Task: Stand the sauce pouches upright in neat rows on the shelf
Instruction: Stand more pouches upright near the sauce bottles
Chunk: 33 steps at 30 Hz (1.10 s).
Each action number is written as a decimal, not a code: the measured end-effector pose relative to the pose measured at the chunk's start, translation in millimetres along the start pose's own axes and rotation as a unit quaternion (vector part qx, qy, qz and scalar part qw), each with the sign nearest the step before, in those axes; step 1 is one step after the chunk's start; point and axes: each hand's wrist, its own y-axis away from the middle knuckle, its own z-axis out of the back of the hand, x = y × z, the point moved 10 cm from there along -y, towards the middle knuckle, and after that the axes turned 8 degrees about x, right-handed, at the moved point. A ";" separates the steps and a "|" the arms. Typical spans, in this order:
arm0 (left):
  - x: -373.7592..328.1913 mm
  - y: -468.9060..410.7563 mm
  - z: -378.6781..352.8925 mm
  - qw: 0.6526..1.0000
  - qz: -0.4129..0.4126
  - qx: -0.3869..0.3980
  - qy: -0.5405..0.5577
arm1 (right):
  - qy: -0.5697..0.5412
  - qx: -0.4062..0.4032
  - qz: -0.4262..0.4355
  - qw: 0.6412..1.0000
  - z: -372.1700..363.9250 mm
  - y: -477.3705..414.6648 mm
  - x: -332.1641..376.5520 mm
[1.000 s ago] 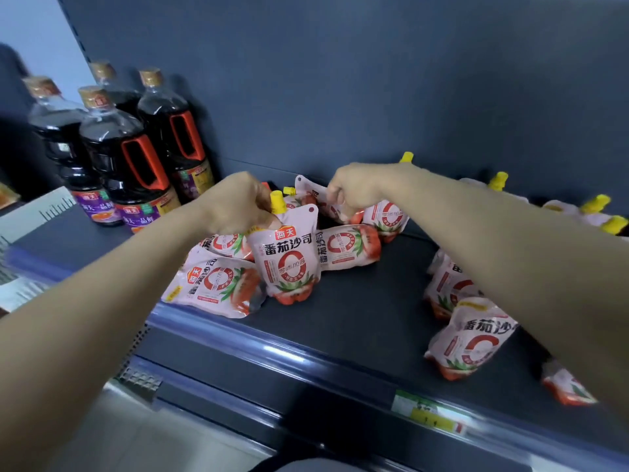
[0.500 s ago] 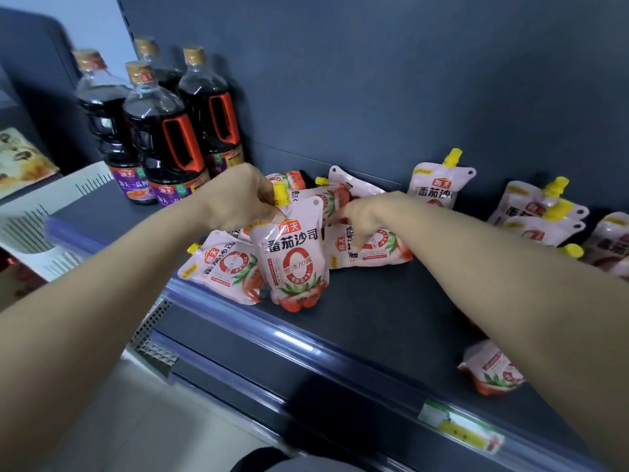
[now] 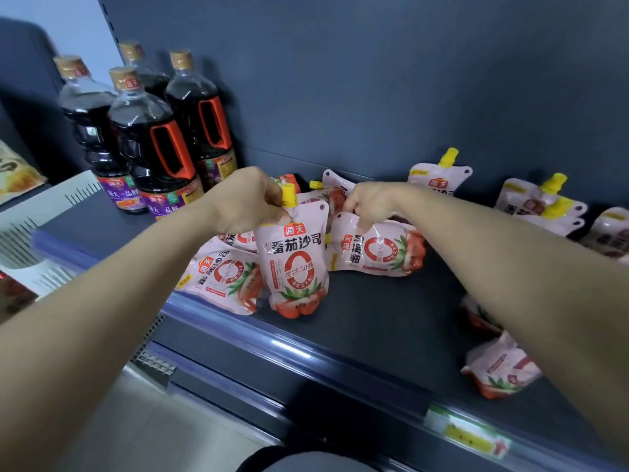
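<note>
Left hand [image 3: 243,199]: curled nearly closed, fingers bunched, pinching the top corner of a white-and-red tomato sauce pouch with a yellow screw cap [image 3: 295,264], right beside the cap. That pouch hangs upright below the hand, label facing the camera, its base touching the dark grey shelf [image 3: 374,321] close to the front edge.

Right hand [image 3: 369,202]: fingers bent downward and gathered, tips pressed on the upper edge of a second white-and-red pouch lying on its side [image 3: 377,250]. Whether the thumb closes under that edge cannot be told; it looks like a light pinch. This pouch sits directly under the right hand and touches the upright pouch on its near side.

Below and outside the left hand, a third pouch lying flat with its label up [image 3: 221,277] leans against the upright one. More pouches are heaped behind both hands, partly hidden.

Beyond the right hand, against the dark back panel, one pouch standing upright with a yellow spout [image 3: 439,175]. Further out past the right forearm, a cluster of leaning pouches [image 3: 541,206], and a toppled pouch near the shelf front [image 3: 500,369] under the forearm.

Beyond the left hand: four dark soy sauce bottles with orange handles and gold caps [image 3: 153,141], standing together.
</note>
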 end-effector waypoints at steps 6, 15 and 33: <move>-32.9 -19.0 -11.0 0.998 -0.050 0.028 -0.010 | -0.080 -0.105 -0.056 0.990 42.1 51.3 -55.7; -73.4 -43.7 -36.2 0.993 -0.084 0.057 0.054 | -0.127 -0.109 -0.146 0.975 22.0 106.7 -121.0; -113.8 -63.0 -64.1 0.991 -0.101 0.068 0.064 | -0.111 -0.164 -0.106 0.974 28.5 129.9 -115.8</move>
